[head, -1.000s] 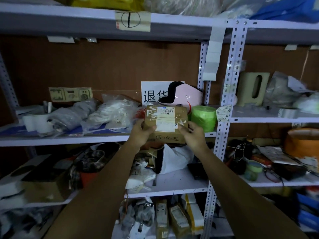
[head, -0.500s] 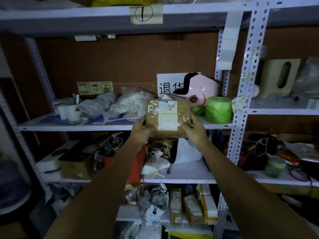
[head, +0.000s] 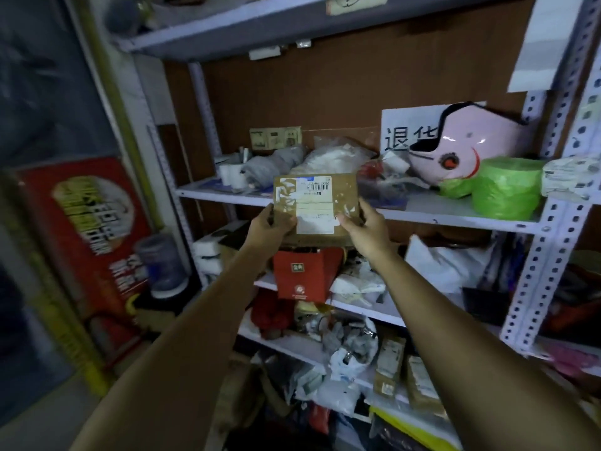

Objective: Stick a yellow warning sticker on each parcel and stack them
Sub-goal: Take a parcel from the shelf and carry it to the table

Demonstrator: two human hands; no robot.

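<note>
I hold a small brown cardboard parcel (head: 317, 203) in the air in front of the metal shelving, its top face toward me. It carries a white shipping label with a barcode and torn tape scraps. My left hand (head: 268, 227) grips its lower left corner, thumb on top. My right hand (head: 361, 226) grips its lower right edge, thumb on the label's corner. No yellow sticker shows on the parcel's visible face.
Behind the parcel, the middle shelf (head: 422, 211) holds plastic-wrapped bags, a pink helmet (head: 468, 144) and a green twine roll (head: 507, 187). Lower shelves hold a red paper bag (head: 302, 275), white bags and boxes. A red poster (head: 87, 219) and a water jug (head: 161, 262) stand at left.
The view has swung left, so the shelving now sits to the right and the poster has come into view. Both hands keep the same hold on the parcel, carried left off the shelf.
</note>
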